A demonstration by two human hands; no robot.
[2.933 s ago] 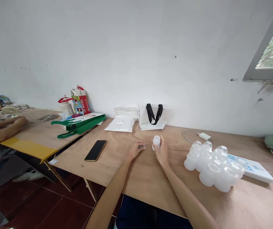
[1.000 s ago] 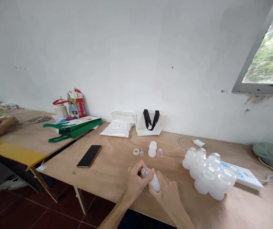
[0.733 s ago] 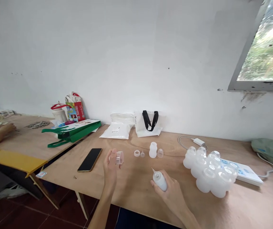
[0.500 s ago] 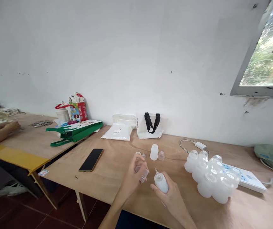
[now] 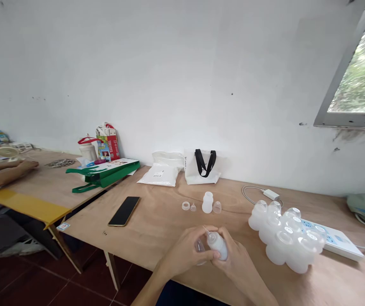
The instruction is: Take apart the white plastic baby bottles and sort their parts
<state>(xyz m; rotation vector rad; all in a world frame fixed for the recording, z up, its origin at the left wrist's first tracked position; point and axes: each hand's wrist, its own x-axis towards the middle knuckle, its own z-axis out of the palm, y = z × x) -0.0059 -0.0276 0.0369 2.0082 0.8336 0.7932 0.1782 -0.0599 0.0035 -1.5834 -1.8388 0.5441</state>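
Observation:
Just above the table's front edge, my right hand (image 5: 238, 261) is closed around a small white feeding bottle (image 5: 218, 245), tilted with its thin teat pointing up and left. My left hand (image 5: 182, 253) holds a clear cap (image 5: 199, 245) close beside the bottle, and its fingers reach the bottle's top. Farther back stands another white bottle (image 5: 207, 203) without a top. A clear cap (image 5: 217, 207) sits to its right; a white ring (image 5: 185, 205) and a teat (image 5: 193, 207) lie to its left.
At right, a cluster of several translucent bottles (image 5: 284, 240) adjoins a white power strip (image 5: 337, 242). A phone (image 5: 124, 211) lies left. A parcel (image 5: 159, 175) and white bag (image 5: 201, 174) stand by the wall. Another person's arms (image 5: 13, 170) rest on the left table.
My hands have come together. The left hand, with the clear cap, has moved right to the bottle's top. The view has shifted slightly, and the ring and teat now show fully.

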